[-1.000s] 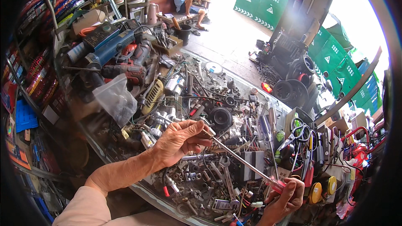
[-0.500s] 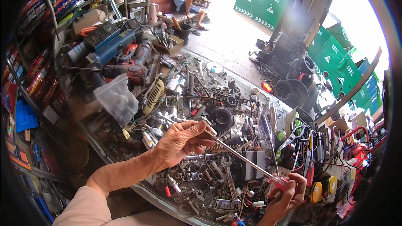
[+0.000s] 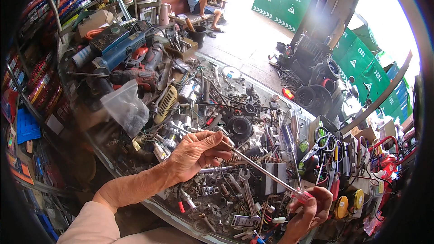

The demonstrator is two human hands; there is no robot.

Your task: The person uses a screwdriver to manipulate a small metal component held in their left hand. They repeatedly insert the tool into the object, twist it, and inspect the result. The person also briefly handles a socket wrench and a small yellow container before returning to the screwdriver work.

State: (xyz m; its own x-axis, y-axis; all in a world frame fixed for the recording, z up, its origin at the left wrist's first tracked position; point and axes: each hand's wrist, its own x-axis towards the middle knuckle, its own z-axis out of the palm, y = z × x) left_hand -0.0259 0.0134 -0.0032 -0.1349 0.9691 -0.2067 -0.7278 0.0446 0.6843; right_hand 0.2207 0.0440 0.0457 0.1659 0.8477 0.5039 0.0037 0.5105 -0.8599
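Observation:
My left hand pinches the tip end of a long thin screwdriver with a small metal part at its fingertips. My right hand grips the screwdriver's clear red handle at the lower right. The shaft runs slanting between both hands, held above a workbench heaped with nuts, bolts, wrenches and metal scraps.
Power drills and a blue tool lie at the back left beside a clear plastic bag. Scissors and pliers stand at the right. A black round part sits mid-bench. A person sits on a bench far behind.
Both hands keep hold of the screwdriver. The right hand has shifted slightly, the left hand's fingers have turned a little on the tip.

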